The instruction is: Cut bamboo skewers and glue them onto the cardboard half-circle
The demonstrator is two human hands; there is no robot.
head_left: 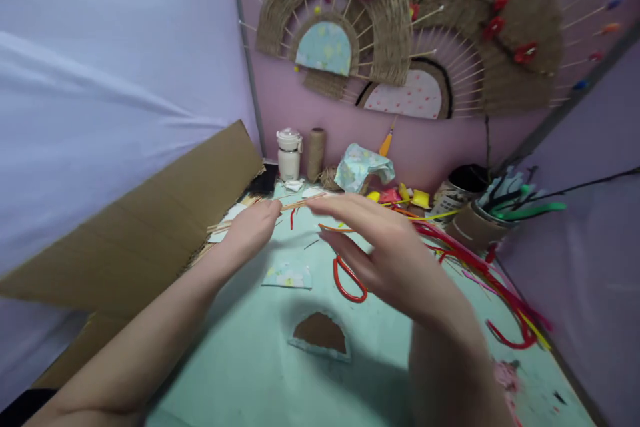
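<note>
My left hand (255, 223) reaches over the table's far middle, fingers together, at the near end of some thin wooden sticks (299, 203); its fingertips are partly hidden. My right hand (385, 250) is stretched out opposite, thumb apart from the fingers, with its fingertips close to the other end of those sticks. Below the right hand lies a red loop handle (350, 280), probably of scissors, partly covered by the hand. Nearer me are a floral fabric half-circle (287, 275) and a brown cardboard half-circle (321, 333) edged with pale blue fabric.
A cardboard sheet (145, 220) leans at left. Along the back stand a white bottle (289, 157), a twine spool (316, 155) and crumpled floral fabric (363, 167). At right are a can of pipe cleaners (480, 227) and loose red pipe cleaners (473, 257). Twine-wrapped arches (395, 27) hang behind.
</note>
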